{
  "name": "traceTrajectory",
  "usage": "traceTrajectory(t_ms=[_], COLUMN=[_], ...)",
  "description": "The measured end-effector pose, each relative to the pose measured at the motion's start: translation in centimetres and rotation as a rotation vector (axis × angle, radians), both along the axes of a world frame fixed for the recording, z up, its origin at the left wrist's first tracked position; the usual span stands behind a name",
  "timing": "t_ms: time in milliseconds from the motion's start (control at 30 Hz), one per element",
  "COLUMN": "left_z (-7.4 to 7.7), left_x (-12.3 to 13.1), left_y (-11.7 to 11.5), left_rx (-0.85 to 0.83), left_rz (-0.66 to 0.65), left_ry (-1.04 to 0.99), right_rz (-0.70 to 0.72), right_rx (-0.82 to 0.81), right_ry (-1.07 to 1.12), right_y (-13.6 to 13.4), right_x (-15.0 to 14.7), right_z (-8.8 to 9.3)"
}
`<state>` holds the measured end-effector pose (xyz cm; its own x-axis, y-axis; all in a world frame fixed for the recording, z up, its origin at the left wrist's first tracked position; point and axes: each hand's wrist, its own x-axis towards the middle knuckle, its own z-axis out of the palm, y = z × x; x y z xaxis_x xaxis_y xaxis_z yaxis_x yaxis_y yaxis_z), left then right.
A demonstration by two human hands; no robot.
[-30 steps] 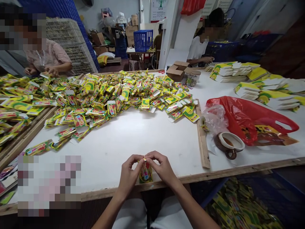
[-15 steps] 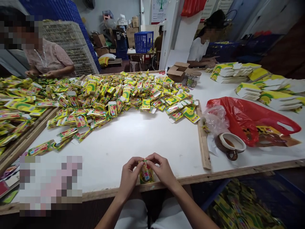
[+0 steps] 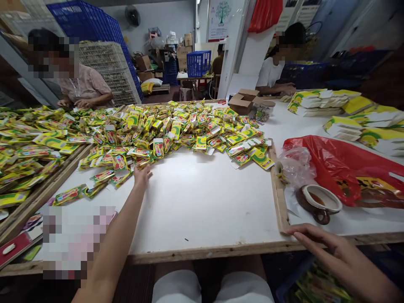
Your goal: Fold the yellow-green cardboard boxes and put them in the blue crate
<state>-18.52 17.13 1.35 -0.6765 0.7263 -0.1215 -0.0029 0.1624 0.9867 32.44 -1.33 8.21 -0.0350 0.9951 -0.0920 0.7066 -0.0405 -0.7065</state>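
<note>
My left hand [image 3: 141,174] is stretched far forward over the white table [image 3: 202,198], its fingers at the near edge of a big heap of flat yellow-green little boxes [image 3: 164,130]; whether it grips one is hidden. My right hand [image 3: 318,242] lies low at the table's front right edge, fingers stretched out and holding nothing, above a blue crate of finished boxes [image 3: 315,286].
A wooden strip [image 3: 279,198] divides the table. Right of it lie a red plastic bag [image 3: 341,164], a clear bag [image 3: 295,166] and a small bowl [image 3: 320,202]. A cardboard box [image 3: 244,100] and stacked flat cartons [image 3: 318,101] stand further back. Two people work across the table.
Both hands were pinched on one small box at the front edge. Now that box is gone from them, the left hand has reached to the heap and the right has dropped right.
</note>
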Motion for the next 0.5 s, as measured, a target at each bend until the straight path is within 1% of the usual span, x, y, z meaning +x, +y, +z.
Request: traceTrajectory(t_ms=[67, 133, 200, 267, 300, 367, 433, 500], left_z=[0.1, 0.3, 0.4, 0.5, 0.6, 0.6, 0.7, 0.7], left_x=[-0.7, -0.8, -0.6, 0.0, 0.6, 2.5, 5.3, 8.6], left_y=[1.5, 1.7, 0.9, -1.0, -2.2, -5.1, -8.3, -11.5], left_rx=[-0.005, 0.012, 0.056, 0.113, 0.14, 0.181, 0.198, 0.197], left_rz=[0.098, 0.188, 0.259, 0.276, 0.252, 0.134, -0.061, -0.298], left_ry=[0.004, 0.039, 0.101, 0.171, 0.201, 0.235, 0.225, 0.171], right_rz=[0.012, 0.04, 0.073, 0.096, 0.105, 0.114, 0.121, 0.137], right_rx=[-0.014, -0.034, -0.033, -0.004, 0.008, 0.018, 0.024, 0.051], right_ry=[0.039, 0.091, 0.14, 0.196, 0.23, 0.306, 0.392, 0.491], right_y=[0.0, 0.3, 0.6, 0.8, 1.0, 1.4, 2.1, 2.8], right_x=[-1.9, -4.3, -6.3, -8.0, -8.7, -10.4, -12.5, -14.9], right_z=[-0.6, -1.0, -1.3, -1.5, -1.7, -2.4, -3.3, -4.3])
